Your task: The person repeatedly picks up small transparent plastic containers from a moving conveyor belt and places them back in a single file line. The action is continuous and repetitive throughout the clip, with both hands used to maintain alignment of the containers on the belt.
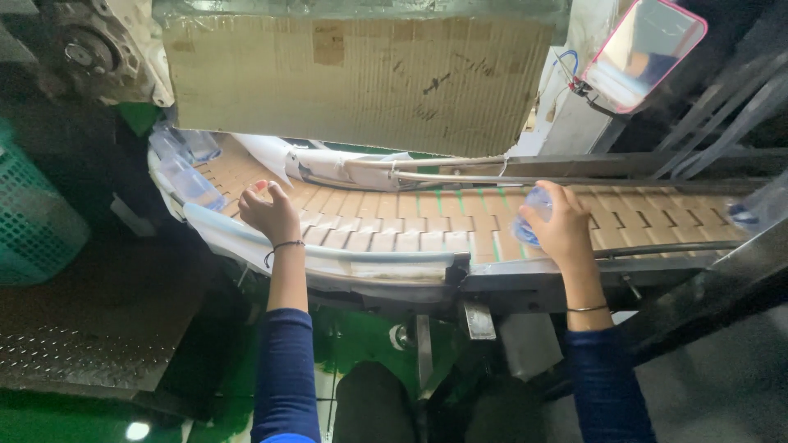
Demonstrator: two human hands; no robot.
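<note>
My right hand [564, 223] is wrapped around a clear plastic bottle [535, 215], fingers curled over its top, and the bottle stands on the tan slatted conveyor belt [394, 223], over toward the right side of the curve. My left hand [269, 215] hangs just above the belt on the left, fingers loosely bent, nothing in it (whether the palm brushes the slats I can't tell). Beyond that hand, more clear bottles [193, 182] crowd together at the far left bend of the belt, hemmed in by the pale guide rail [324, 258] that runs along the near edge. Straight ahead a big cardboard sheet [361, 78] covers the machine above the belt. Up at the top right, a pink-edged phone [648, 51] is propped at a tilt with a cable running from it. A green plastic basket [33, 217] sits off to my far left, well apart from the belt. Another bottle [751, 212] shows at the right edge, blurred.
</note>
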